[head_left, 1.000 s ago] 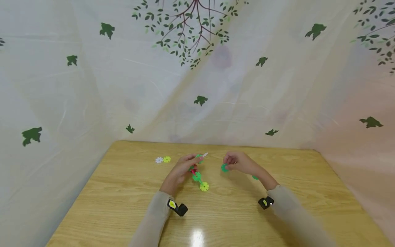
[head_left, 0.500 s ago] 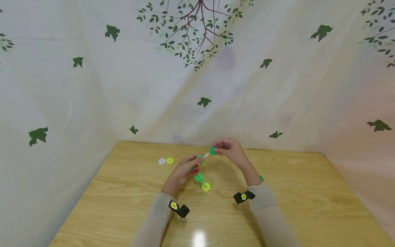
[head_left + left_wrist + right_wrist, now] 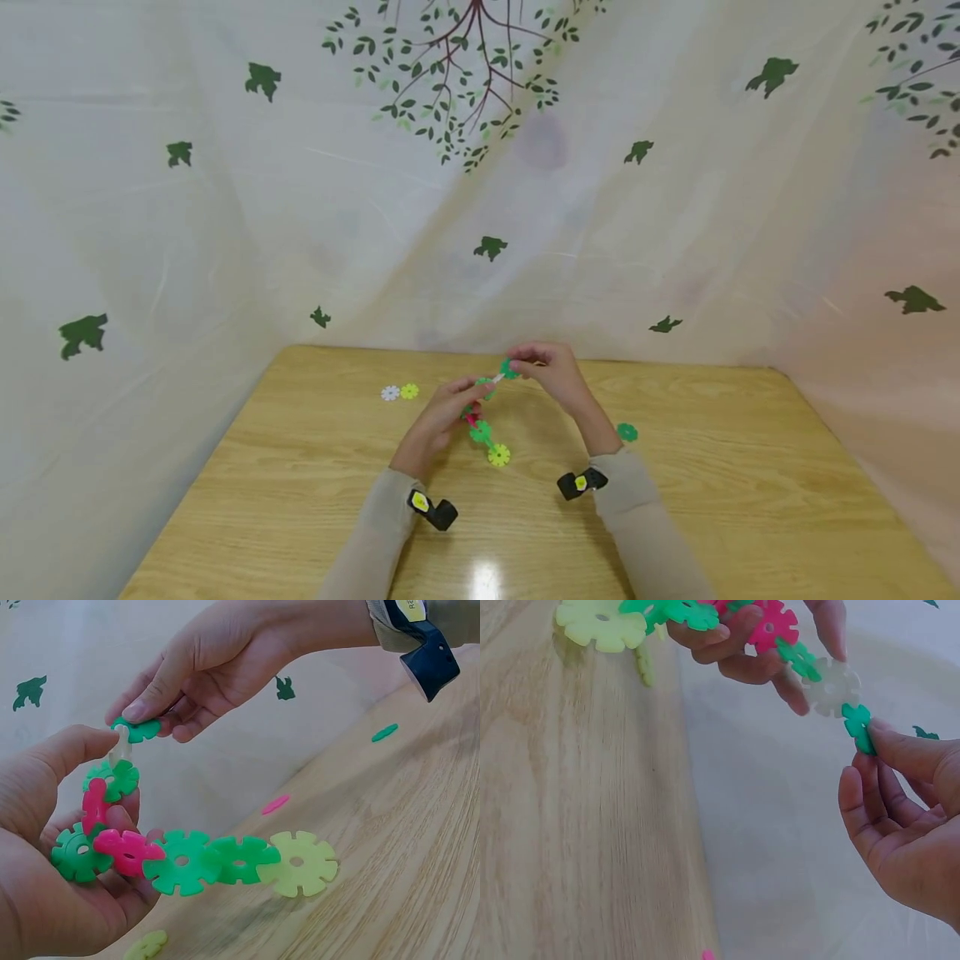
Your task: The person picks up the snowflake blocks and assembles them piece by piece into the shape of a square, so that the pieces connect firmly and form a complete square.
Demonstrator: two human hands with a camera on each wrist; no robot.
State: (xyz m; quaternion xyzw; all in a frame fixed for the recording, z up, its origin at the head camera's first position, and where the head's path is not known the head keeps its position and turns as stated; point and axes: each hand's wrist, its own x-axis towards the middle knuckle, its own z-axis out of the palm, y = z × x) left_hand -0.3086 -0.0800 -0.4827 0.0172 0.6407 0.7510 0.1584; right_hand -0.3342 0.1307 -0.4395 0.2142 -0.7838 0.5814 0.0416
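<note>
My left hand grips a chain of interlocking flower-shaped plastic discs. In the left wrist view the chain bends round: a pale yellow disc ends it, followed by green discs, pink discs and more green. A whitish disc stands at the other end, by my left thumb. My right hand pinches a green disc between thumb and fingers. That disc's edge meets the whitish one; how deeply their slots engage I cannot tell. Left fingers hide part of the chain.
On the wooden table, a white disc and a yellow disc lie at the back left. A loose green disc lies beside the right forearm. A pink disc shows in the left wrist view. A printed curtain hangs behind.
My right hand has moved left and up with its green disc, bringing it against the whitish disc. The left hand stays nearly in place. The loose green disc is now uncovered by the right forearm.
</note>
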